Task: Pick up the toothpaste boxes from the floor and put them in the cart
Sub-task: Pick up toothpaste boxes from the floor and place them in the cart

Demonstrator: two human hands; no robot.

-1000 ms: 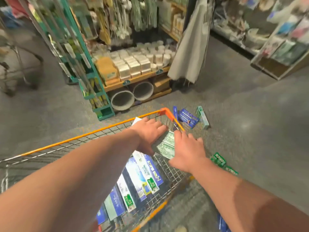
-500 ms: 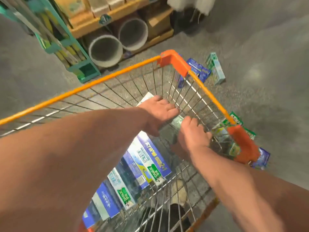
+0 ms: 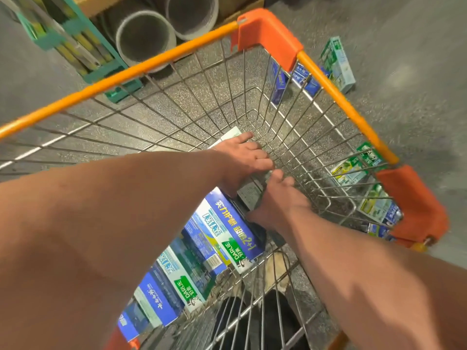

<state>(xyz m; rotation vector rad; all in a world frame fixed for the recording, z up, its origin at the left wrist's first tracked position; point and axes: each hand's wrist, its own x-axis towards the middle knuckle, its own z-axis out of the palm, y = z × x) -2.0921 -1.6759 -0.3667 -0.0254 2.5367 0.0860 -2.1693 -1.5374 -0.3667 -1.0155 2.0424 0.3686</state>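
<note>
Both my arms reach down into the wire cart (image 3: 156,59) with its orange rim. My left hand (image 3: 243,157) and my right hand (image 3: 276,198) hold a toothpaste box (image 3: 249,195) between them, low above the cart's floor; the hands hide most of it. A white-green box end (image 3: 231,134) shows beyond my left fingers. A row of blue and green toothpaste boxes (image 3: 227,223) lies packed along the cart's near left side. On the floor outside are blue boxes (image 3: 302,77), a green box (image 3: 338,64) and several green boxes (image 3: 353,170) by the right rim.
Two grey tubes (image 3: 145,37) lie under a wooden shelf ahead. A teal rack (image 3: 75,46) stands at the left. Speckled grey floor extends to the right of the cart. Dark shoes (image 3: 265,322) show below the cart's mesh.
My hands have gone from the cart's rim down to its floor with the box between them. The view has tilted down and closer to the cart.
</note>
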